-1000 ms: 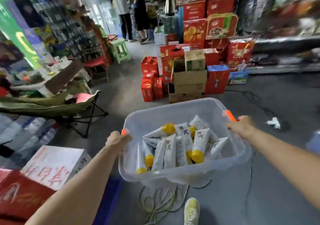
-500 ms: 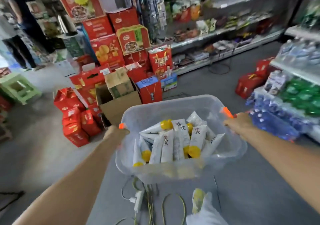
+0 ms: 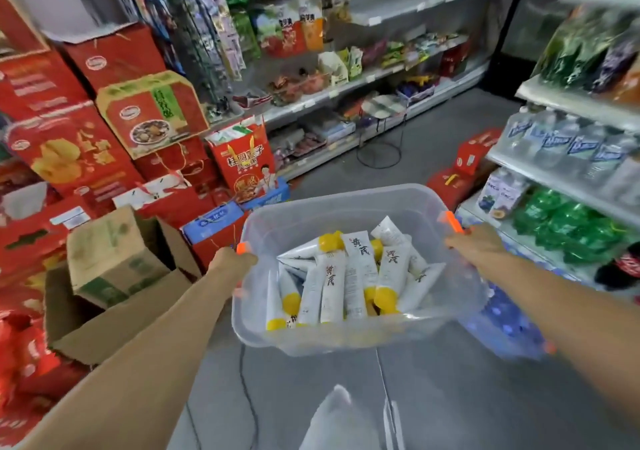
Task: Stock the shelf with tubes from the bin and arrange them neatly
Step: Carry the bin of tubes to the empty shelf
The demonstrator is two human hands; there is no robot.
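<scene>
The shelf (image 3: 554,182) runs down the right edge of the frame, its tiers packed with bottles and green packs. The bin (image 3: 346,214) hangs in the lower middle of the frame, off the floor, carried between my two arms. It is clear, thin-walled plastic, so I judge it would flex and twist if lifted by one side; taken at both ends it rides level. It looks light for its bulk.

The tubes (image 3: 356,276) lie loose in its bottom, a jumbled heap of white bodies with yellow caps pointing every way. I judge them soft in the body, smooth and a little slippery, and firm only at the cap and the crimped tail. I would take each one near the cap rather than squash the middle.

My left grip (image 3: 232,262) is curled round the rim at the bin's left end, beside the left orange clip (image 3: 242,248). My right grip (image 3: 474,245) is curled over the rim at the right end, just below the right orange clip (image 3: 453,221).
</scene>
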